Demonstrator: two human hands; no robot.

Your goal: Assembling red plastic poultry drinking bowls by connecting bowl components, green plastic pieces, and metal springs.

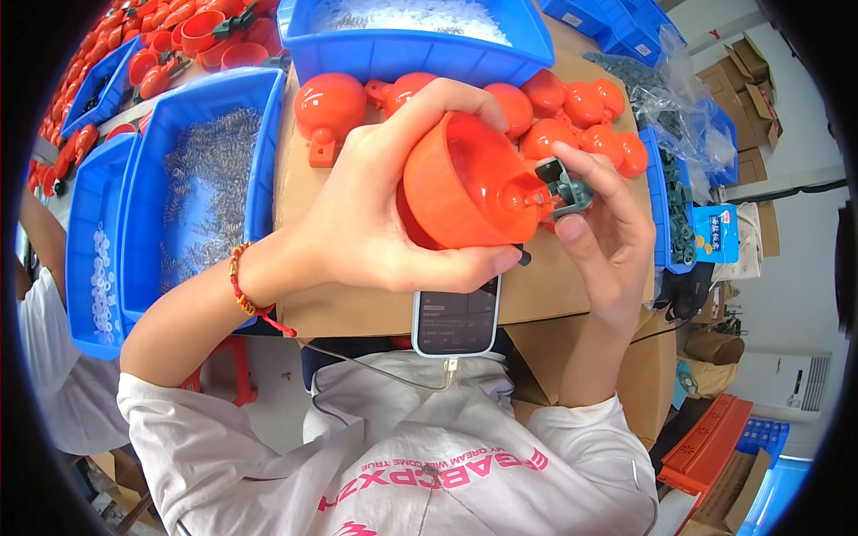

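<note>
My left hand (371, 201) is wrapped round a red plastic drinker cup (436, 179), tilted so that its open bowl shows. A dark green plastic fitting (572, 191) sits at the cup's narrow neck, on the right. Fingers and thumb of my right hand (612, 237) close on that fitting from the right. Whether it is fully seated on the neck I cannot tell. Below the cup lies a phone (456, 320) with a cable plugged in. Several more red cups (331, 103) rest on the cardboard just beyond my hands.
Blue bins hold metal springs (210, 179), white rings (103, 277), small white parts (429, 16) and green fittings (677, 210). Cardboard (357, 308) covers the worktop, its front edge close to my body. Red cups are heaped at far left. Another person's sleeve (54, 348) shows at left.
</note>
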